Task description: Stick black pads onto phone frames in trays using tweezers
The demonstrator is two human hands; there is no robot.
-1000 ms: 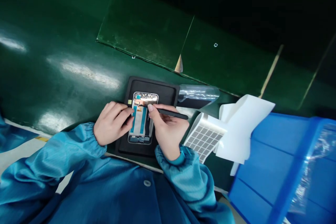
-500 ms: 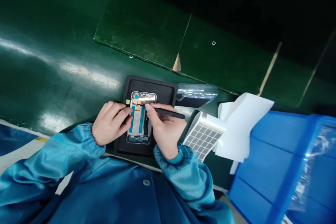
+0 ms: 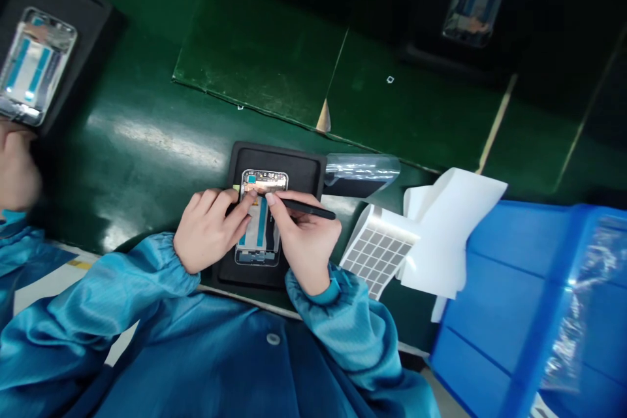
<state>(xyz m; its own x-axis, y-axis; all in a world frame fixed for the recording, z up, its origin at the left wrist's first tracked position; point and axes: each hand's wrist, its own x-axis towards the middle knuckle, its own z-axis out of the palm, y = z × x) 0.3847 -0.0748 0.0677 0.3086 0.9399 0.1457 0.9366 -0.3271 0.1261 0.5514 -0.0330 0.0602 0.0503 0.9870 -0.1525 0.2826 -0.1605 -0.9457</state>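
A second phone frame [image 3: 34, 65] on a tray [image 3: 83, 32], beside a co-worker's hand [image 3: 17, 166], has newly entered view at upper left. The first frame [image 3: 257, 241] lies on a black tray [image 3: 304, 170], clasped at its edge by the left hand [image 3: 210, 232]; tweezers [image 3: 308, 209] are pinched in the right hand [image 3: 306, 241], tip over the frame's upper end.

1. The camera sits on the person's head.
2. It looks forward and down at the left hand [image 3: 208, 232] and the right hand [image 3: 306, 241].
3. It is very close, so the jacket [image 3: 196, 366] fills the bottom of the picture.
4. The black tray [image 3: 298, 170] is near the middle.
5. The picture leans, so the green table [image 3: 122, 78] looks slanted.
6. The blue bin [image 3: 499, 287] is cut off at the right side.
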